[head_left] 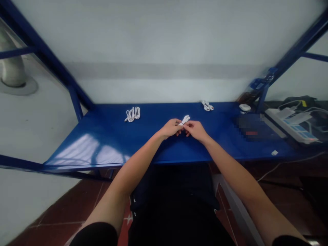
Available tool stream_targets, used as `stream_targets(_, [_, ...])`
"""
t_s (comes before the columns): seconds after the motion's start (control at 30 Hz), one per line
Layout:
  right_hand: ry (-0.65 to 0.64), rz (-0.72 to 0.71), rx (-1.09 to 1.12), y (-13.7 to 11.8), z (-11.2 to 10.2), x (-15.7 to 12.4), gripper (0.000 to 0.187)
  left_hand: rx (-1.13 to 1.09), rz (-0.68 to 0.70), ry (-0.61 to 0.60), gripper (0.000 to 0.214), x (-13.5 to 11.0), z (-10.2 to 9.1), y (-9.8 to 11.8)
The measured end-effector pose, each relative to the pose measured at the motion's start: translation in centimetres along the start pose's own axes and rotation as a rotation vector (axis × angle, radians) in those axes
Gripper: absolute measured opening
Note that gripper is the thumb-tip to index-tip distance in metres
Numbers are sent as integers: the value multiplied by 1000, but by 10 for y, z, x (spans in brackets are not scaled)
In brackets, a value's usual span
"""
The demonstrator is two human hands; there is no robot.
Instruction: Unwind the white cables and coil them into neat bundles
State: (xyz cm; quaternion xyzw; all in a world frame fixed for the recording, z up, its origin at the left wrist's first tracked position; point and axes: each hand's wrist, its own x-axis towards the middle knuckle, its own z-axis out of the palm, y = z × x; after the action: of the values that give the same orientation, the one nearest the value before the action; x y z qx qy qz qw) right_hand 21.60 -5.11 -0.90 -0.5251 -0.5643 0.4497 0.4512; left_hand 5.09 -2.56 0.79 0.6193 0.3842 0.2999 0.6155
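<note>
Both my hands meet over the middle of a blue table (107, 136), holding a bundled white cable (185, 119) between them. My left hand (172, 128) is closed around its lower left side. From the right, my right hand (195, 130) pinches the bundle near its middle; the fingertips hide that part. The loops of the cable stick up past my fingers. Left of my hands a loosely coiled white cable (132, 114) lies on the table. Farther back on the right lies another white cable bundle (207, 105).
On the right are a dark flat object (252, 126), partly blurred out, a round white item (244, 107) and a small white piece (274, 152). Beyond them sits a power strip (292, 124) with cords. A bottle (270, 74) stands by the blue frame post. A pale wall backs the table.
</note>
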Motion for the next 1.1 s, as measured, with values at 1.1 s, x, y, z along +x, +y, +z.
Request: stream_targets(1.1, [70, -394, -761, 28, -26, 54, 22, 977, 210, 329, 23, 13, -55, -19])
